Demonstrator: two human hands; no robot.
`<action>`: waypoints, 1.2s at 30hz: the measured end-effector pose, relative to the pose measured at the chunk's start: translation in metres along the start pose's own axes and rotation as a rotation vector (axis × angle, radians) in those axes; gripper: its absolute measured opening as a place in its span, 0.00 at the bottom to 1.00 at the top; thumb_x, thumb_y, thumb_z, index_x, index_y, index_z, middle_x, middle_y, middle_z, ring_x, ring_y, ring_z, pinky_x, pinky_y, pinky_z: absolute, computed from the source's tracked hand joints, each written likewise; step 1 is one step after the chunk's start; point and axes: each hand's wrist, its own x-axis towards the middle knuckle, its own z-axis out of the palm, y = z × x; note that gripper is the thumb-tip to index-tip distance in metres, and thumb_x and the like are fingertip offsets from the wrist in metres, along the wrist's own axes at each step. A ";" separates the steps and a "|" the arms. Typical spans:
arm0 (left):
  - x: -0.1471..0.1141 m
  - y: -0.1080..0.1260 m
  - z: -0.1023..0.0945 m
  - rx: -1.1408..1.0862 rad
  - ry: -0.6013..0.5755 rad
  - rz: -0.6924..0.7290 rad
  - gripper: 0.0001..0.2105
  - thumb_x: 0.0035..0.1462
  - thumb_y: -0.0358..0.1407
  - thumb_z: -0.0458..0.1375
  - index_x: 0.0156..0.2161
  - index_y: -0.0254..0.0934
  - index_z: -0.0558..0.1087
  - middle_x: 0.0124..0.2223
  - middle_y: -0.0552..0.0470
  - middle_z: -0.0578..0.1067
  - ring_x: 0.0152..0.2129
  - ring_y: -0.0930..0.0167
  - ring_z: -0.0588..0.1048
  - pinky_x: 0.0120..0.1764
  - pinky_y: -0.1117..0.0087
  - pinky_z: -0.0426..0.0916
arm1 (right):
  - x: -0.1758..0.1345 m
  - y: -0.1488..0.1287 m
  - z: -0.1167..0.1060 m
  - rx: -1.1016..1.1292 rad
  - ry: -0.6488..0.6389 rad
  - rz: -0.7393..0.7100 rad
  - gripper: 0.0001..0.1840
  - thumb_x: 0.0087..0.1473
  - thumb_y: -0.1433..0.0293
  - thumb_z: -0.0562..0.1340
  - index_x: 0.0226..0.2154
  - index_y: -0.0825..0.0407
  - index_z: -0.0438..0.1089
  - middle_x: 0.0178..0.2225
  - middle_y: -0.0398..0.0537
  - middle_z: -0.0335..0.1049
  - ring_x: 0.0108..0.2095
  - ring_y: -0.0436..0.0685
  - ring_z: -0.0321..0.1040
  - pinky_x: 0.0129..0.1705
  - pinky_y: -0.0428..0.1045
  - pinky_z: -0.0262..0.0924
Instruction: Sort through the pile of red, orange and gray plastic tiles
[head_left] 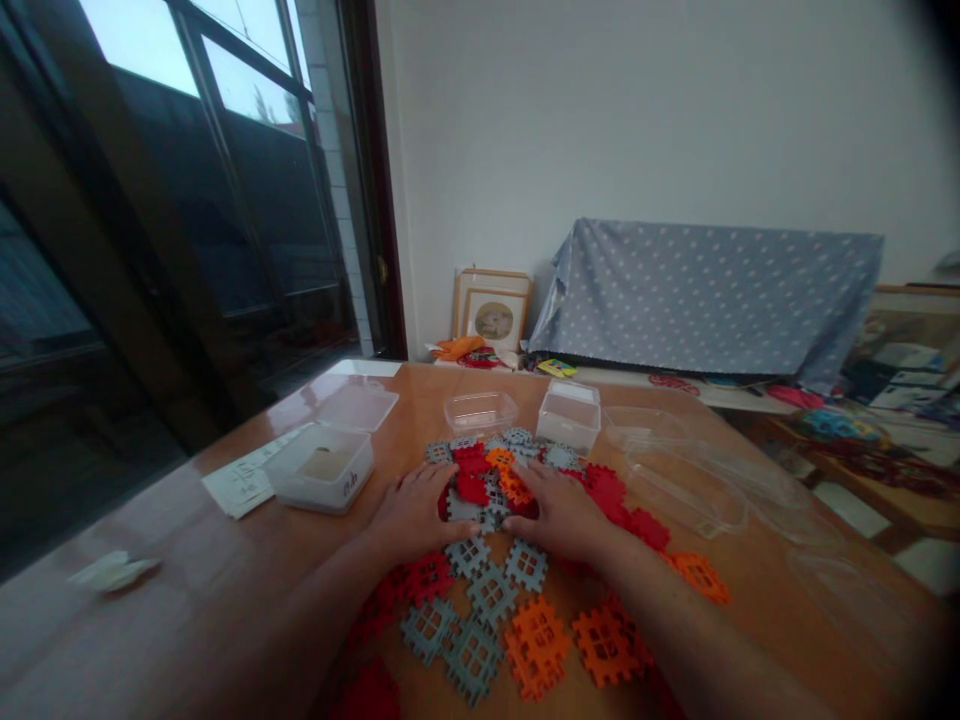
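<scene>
A spread of flat plastic interlocking building pieces with notched edges and window-like holes covers the middle of the table. My left hand (pixel 416 510) rests on the left side of the heap, thumb apart from the fingers, against red pieces (pixel 472 487). From the other side, my right hand (pixel 562 508) lies by orange pieces (pixel 510 482), its thumb also held apart. Grey pieces (pixel 493 592) lie between and below the two hands. Nearer me are more orange pieces (pixel 537 645) and red ones (pixel 429 577). The fingertips are partly hidden among the pieces.
On the left stand an open plastic box (pixel 322 475) with marking on its side, a written paper (pixel 232 487) and a crumpled tissue (pixel 112 570). Behind the heap are a shallow clear tray (pixel 480 412) and a white box (pixel 568 420). Clear plastic containers (pixel 690 490) lie at right.
</scene>
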 end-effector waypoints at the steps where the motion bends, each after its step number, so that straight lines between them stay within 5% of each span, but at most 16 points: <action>1: -0.001 -0.001 -0.002 0.000 0.025 -0.007 0.38 0.49 0.57 0.63 0.63 0.45 0.66 0.64 0.43 0.68 0.61 0.52 0.65 0.59 0.52 0.58 | 0.000 -0.004 0.002 -0.008 0.007 -0.010 0.41 0.50 0.56 0.67 0.65 0.47 0.60 0.63 0.56 0.62 0.61 0.69 0.60 0.60 0.62 0.54; 5: 0.002 -0.009 -0.008 -0.016 0.112 -0.067 0.17 0.58 0.46 0.57 0.47 0.40 0.76 0.47 0.45 0.79 0.46 0.58 0.75 0.48 0.61 0.66 | -0.013 -0.010 0.004 0.114 0.074 -0.108 0.22 0.56 0.68 0.60 0.54 0.44 0.72 0.51 0.48 0.75 0.51 0.61 0.70 0.53 0.54 0.61; 12: 0.011 -0.011 -0.011 -0.280 0.180 -0.061 0.18 0.63 0.48 0.51 0.45 0.38 0.76 0.39 0.50 0.80 0.39 0.64 0.77 0.42 0.66 0.70 | -0.013 0.003 -0.005 0.339 0.058 -0.051 0.17 0.64 0.59 0.54 0.37 0.48 0.76 0.33 0.42 0.78 0.34 0.54 0.73 0.37 0.47 0.63; 18: 0.007 0.001 -0.009 -0.347 0.181 0.005 0.20 0.63 0.51 0.52 0.47 0.38 0.75 0.42 0.49 0.80 0.39 0.64 0.77 0.44 0.65 0.71 | 0.045 0.003 -0.018 0.151 0.097 -0.021 0.20 0.66 0.57 0.51 0.45 0.48 0.75 0.44 0.47 0.78 0.45 0.59 0.72 0.47 0.50 0.62; 25: 0.002 -0.003 -0.001 -0.172 0.148 0.180 0.19 0.60 0.49 0.58 0.52 0.42 0.74 0.51 0.46 0.78 0.48 0.60 0.75 0.52 0.58 0.69 | 0.088 -0.002 -0.006 0.011 -0.048 0.008 0.31 0.56 0.48 0.59 0.56 0.48 0.70 0.54 0.55 0.73 0.54 0.69 0.68 0.55 0.60 0.59; 31: 0.014 -0.023 0.007 -0.199 0.203 0.104 0.18 0.63 0.48 0.54 0.52 0.40 0.74 0.51 0.45 0.78 0.49 0.60 0.75 0.54 0.56 0.69 | 0.048 -0.017 -0.016 0.006 -0.176 -0.090 0.19 0.55 0.59 0.62 0.49 0.40 0.75 0.48 0.43 0.78 0.48 0.62 0.73 0.50 0.53 0.62; 36: 0.017 -0.026 0.007 -0.315 0.182 0.001 0.23 0.63 0.49 0.52 0.57 0.39 0.70 0.55 0.45 0.76 0.51 0.59 0.75 0.55 0.56 0.68 | -0.018 -0.016 -0.035 0.049 -0.213 -0.188 0.18 0.56 0.59 0.62 0.49 0.42 0.75 0.46 0.45 0.79 0.49 0.63 0.71 0.55 0.58 0.57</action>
